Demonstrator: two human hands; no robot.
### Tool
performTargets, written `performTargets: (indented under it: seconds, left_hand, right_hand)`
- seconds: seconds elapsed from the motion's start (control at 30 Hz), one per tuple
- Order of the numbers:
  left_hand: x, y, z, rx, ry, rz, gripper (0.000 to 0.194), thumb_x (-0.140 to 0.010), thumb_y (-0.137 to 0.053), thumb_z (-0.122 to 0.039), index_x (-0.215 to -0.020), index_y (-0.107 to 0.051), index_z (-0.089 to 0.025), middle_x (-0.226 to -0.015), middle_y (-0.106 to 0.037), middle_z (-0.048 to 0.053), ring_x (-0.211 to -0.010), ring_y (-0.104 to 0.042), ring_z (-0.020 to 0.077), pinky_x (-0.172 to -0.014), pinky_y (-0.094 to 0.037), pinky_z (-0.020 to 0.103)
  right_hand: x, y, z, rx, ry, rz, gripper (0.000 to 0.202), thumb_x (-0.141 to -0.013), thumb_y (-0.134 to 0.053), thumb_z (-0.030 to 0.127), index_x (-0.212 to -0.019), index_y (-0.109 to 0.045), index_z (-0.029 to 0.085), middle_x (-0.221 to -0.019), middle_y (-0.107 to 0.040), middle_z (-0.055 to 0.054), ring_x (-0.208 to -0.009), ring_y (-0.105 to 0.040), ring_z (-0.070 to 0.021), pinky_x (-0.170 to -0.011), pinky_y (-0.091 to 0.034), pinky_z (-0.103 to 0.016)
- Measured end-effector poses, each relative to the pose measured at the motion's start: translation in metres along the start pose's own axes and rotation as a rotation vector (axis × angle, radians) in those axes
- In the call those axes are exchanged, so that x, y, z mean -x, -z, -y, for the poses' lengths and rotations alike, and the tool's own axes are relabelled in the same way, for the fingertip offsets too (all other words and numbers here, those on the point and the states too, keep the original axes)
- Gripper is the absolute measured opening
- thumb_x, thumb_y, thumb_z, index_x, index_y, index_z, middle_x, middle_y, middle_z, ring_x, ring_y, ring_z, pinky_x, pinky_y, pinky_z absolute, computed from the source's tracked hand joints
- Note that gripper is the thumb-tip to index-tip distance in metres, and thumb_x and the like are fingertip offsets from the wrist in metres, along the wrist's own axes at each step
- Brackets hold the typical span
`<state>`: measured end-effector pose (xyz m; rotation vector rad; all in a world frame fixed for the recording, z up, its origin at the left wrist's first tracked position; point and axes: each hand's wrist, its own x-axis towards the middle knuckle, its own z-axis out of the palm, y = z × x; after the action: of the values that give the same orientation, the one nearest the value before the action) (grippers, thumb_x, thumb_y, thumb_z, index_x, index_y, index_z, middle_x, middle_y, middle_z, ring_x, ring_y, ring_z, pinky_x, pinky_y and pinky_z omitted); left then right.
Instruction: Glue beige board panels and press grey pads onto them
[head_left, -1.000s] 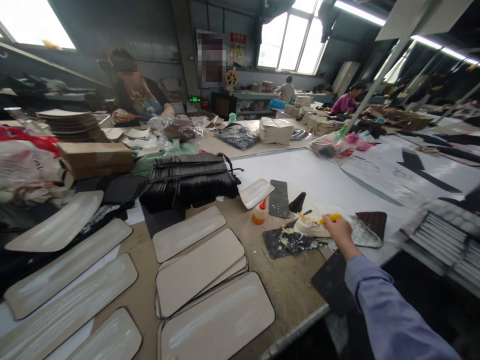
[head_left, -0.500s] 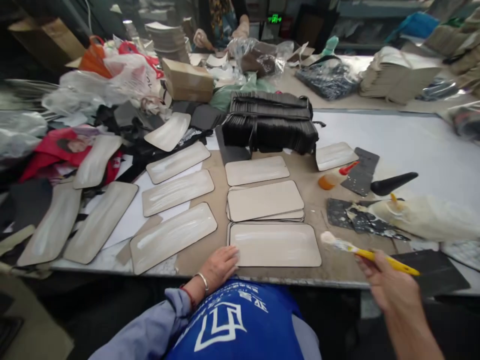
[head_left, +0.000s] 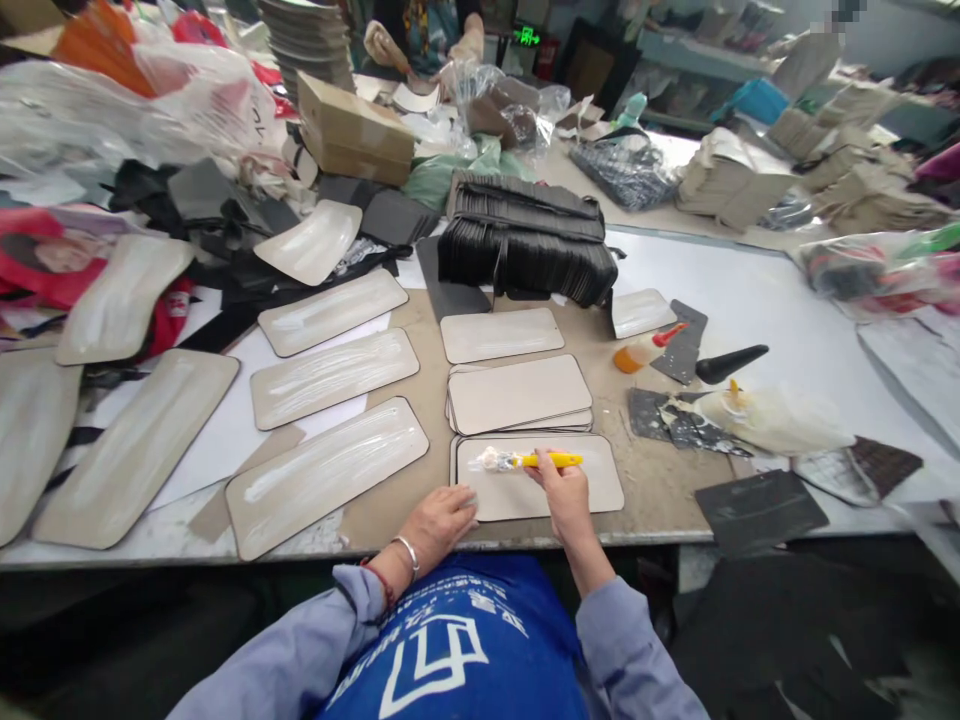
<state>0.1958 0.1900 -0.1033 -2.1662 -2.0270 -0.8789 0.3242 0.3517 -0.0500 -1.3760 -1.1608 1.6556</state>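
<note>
My right hand [head_left: 566, 495] is closed round the yellow handle of a paintbrush [head_left: 553, 461]. The brush's white-coated bristles touch the left part of a beige rounded rectangular panel [head_left: 596, 487] at the front of the table. My left hand [head_left: 442, 517] lies on the panel's lower left corner, fingers stretched out flat. Just behind lies a small stack of similar panels [head_left: 517, 395], with another single panel [head_left: 502, 336] beyond it. To the left, panels with wet-looking whitish streaks, such as the nearest one [head_left: 330, 480], lie spread out separately.
A strapped black bundle [head_left: 529, 240] stands at the back. On the right are a red-tipped bottle [head_left: 637, 352], a black tapered object [head_left: 731, 364] and a plastic bag with pale contents [head_left: 772, 420]. A cardboard box [head_left: 352, 130] and plastic bags crowd the back left. Another person's hands show beyond.
My right hand has brought the brush leftward from beside the front panel onto its surface. My left hand stays at the panel's corner. The camera view has shifted a little.
</note>
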Motion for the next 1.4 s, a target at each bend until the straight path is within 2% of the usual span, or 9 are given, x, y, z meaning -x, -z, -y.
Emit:
performTargets:
  seconds: [0.23,0.33,0.43,0.63,0.73,0.83,0.93,1.2,1.4]
  left_hand:
    - [0.000,0.001,-0.001,0.027,0.003,-0.009,0.018,-0.085,-0.048,-0.023,-0.083,-0.064,-0.016,-0.095,-0.068,0.009,-0.093,-0.063,0.0199,-0.078,-0.055,0.032]
    - [0.002,0.001,0.002,0.068,0.011,0.050,0.016,-0.084,-0.050,-0.024,-0.089,-0.063,-0.016,-0.099,-0.066,0.010,-0.098,-0.061,0.0210,-0.082,-0.053,0.034]
    - [0.003,0.003,0.007,0.128,0.016,0.124,0.020,-0.082,-0.052,-0.021,-0.099,-0.060,-0.015,-0.104,-0.065,0.012,-0.102,-0.059,0.0222,-0.086,-0.052,0.037]
    - [0.006,0.006,0.019,0.267,0.029,0.175,0.023,-0.081,-0.048,-0.013,-0.102,-0.056,-0.014,-0.109,-0.062,0.012,-0.104,-0.057,0.0186,-0.090,-0.050,0.034]
    - [0.004,0.006,0.022,0.283,-0.010,0.142,0.018,-0.083,-0.046,-0.014,-0.097,-0.056,-0.014,-0.103,-0.063,0.011,-0.101,-0.058,0.0175,-0.089,-0.051,0.032]
    - [0.003,0.006,0.025,0.256,-0.069,0.117,0.019,-0.085,-0.043,-0.016,-0.098,-0.057,-0.014,-0.099,-0.064,0.010,-0.098,-0.060,0.0167,-0.087,-0.052,0.031]
    - [0.003,0.005,0.027,0.217,-0.107,0.113,0.020,-0.086,-0.042,-0.018,-0.098,-0.058,-0.015,-0.099,-0.065,0.010,-0.098,-0.061,0.0168,-0.086,-0.052,0.030]
    - [0.002,0.005,0.028,0.194,-0.130,0.101,0.018,-0.086,-0.043,-0.020,-0.090,-0.060,-0.016,-0.096,-0.066,0.010,-0.096,-0.062,0.0176,-0.084,-0.053,0.031]
    - [-0.001,0.010,0.025,0.178,-0.117,0.112,0.019,-0.087,-0.042,-0.021,-0.089,-0.061,-0.016,-0.096,-0.067,0.009,-0.093,-0.063,0.0174,-0.082,-0.053,0.030]
  right_hand:
    - [-0.057,0.101,0.016,0.080,0.166,-0.401,0.042,-0.051,-0.073,0.045,-0.075,-0.055,0.015,-0.065,-0.058,0.002,-0.063,-0.061,-0.0160,-0.066,-0.055,-0.033]
    - [-0.060,0.124,0.023,0.118,0.229,-0.505,0.042,-0.052,-0.072,0.047,-0.073,-0.055,0.015,-0.063,-0.056,0.003,-0.059,-0.060,-0.0153,-0.064,-0.055,-0.034]
    - [-0.032,0.116,0.023,0.145,0.265,-0.448,0.042,-0.056,-0.072,0.048,-0.077,-0.057,0.014,-0.067,-0.058,0.002,-0.062,-0.060,-0.0138,-0.068,-0.055,-0.032]
    - [0.052,0.045,-0.006,0.173,0.123,-0.070,0.038,-0.067,-0.067,0.046,-0.086,-0.061,0.015,-0.080,-0.063,-0.004,-0.074,-0.062,-0.0186,-0.072,-0.054,-0.035]
    - [0.073,0.016,-0.022,0.159,0.068,-0.016,0.036,-0.068,-0.066,0.047,-0.085,-0.061,0.015,-0.080,-0.063,-0.004,-0.072,-0.062,-0.0187,-0.070,-0.054,-0.034]
    - [0.075,0.007,-0.031,0.178,0.055,-0.028,0.036,-0.068,-0.065,0.047,-0.084,-0.060,0.015,-0.079,-0.064,-0.004,-0.069,-0.062,-0.0183,-0.069,-0.053,-0.033]
    - [0.064,0.026,-0.031,0.253,0.107,-0.095,0.037,-0.069,-0.063,0.048,-0.087,-0.060,0.015,-0.080,-0.064,-0.005,-0.070,-0.062,-0.0188,-0.071,-0.052,-0.034]
    - [0.008,0.135,-0.008,0.534,0.272,-0.483,0.046,-0.070,-0.055,0.056,-0.088,-0.062,0.014,-0.080,-0.065,-0.009,-0.070,-0.063,-0.0211,-0.069,-0.051,-0.034]
    - [0.000,0.152,0.021,0.822,0.402,-0.575,0.043,-0.075,-0.047,0.052,-0.088,-0.061,0.013,-0.081,-0.064,-0.013,-0.079,-0.060,-0.0251,-0.076,-0.047,-0.038]
